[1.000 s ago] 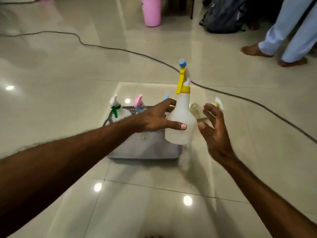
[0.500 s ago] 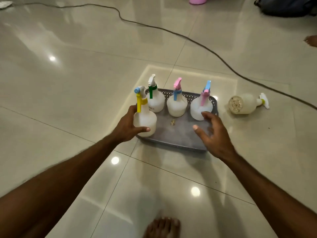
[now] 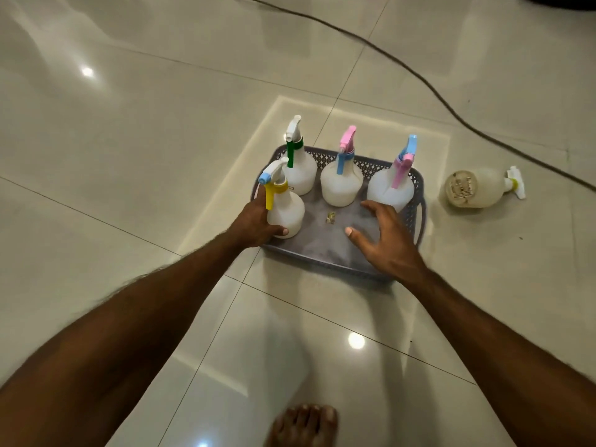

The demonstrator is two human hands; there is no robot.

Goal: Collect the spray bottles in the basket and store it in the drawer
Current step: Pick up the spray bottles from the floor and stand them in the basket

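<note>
A grey perforated basket [image 3: 416,217] sits on the tiled floor. Three white spray bottles stand along its far side: one with a green trigger [image 3: 301,171], one with a pink and blue head [image 3: 342,183], one with a blue and pink head [image 3: 388,188]. My left hand [image 3: 254,222] is wrapped around a fourth bottle with a yellow trigger [image 3: 285,211], standing upright in the basket's near left corner. My right hand [image 3: 385,241] hovers open over the basket's near right part, fingers spread, holding nothing. Another white bottle [image 3: 477,188] lies on its side on the floor right of the basket.
A dark cable [image 3: 429,88] runs across the floor from the top middle to the right edge, behind the basket. My bare foot [image 3: 304,425] shows at the bottom edge. A small scrap [image 3: 330,217] lies on the basket's floor.
My left hand carried the yellow-trigger bottle from mid-air down into the basket's near left corner. My right hand moved from beside the bottle to over the basket. The view tilted downward.
</note>
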